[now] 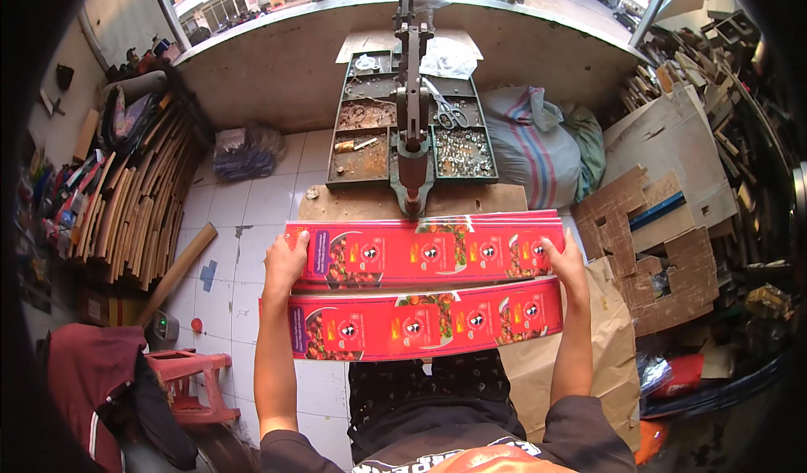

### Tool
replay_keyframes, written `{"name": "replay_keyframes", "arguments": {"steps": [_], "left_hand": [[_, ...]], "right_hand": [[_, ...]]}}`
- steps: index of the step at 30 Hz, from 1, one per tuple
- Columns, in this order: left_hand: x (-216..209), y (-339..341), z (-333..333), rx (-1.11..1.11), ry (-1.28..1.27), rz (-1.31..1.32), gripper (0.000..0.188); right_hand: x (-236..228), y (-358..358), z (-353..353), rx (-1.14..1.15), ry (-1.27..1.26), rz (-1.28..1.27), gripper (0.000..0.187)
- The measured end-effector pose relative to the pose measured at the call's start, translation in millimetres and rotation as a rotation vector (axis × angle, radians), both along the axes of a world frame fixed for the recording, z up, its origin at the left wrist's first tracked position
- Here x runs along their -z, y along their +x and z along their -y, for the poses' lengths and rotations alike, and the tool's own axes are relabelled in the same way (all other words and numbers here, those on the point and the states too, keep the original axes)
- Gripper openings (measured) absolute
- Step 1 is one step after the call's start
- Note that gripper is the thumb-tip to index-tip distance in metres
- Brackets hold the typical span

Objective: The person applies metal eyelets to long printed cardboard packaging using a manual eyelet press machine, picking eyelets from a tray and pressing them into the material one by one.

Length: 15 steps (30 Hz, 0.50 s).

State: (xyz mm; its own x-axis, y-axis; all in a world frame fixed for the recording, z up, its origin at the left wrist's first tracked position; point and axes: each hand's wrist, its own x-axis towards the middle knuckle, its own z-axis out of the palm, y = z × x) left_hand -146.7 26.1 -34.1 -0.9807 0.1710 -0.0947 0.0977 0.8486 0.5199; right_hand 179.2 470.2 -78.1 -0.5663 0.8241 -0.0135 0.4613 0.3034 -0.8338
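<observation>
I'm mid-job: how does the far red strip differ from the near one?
The far strip has the left hand and right hand at its ends; no fingers show on the near strip. The far strip's edge is right by the press; the near strip is nearer the body, above the shorts in view. Both are red with food pictures.
</observation>
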Motion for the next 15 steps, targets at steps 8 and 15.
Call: {"name": "replay_keyframes", "arguments": {"steps": [8, 15], "left_hand": [[-40, 27, 58, 0.107, 0.058, -0.105, 0.068], [-22, 81, 100, 0.002, 0.091, 0.039, 0.062]], "right_hand": [[-22, 55, 27, 0.065, 0.168, 0.114, 0.083], [-11, 81, 64, 0.023, -0.296, 0.047, 0.075]]}}
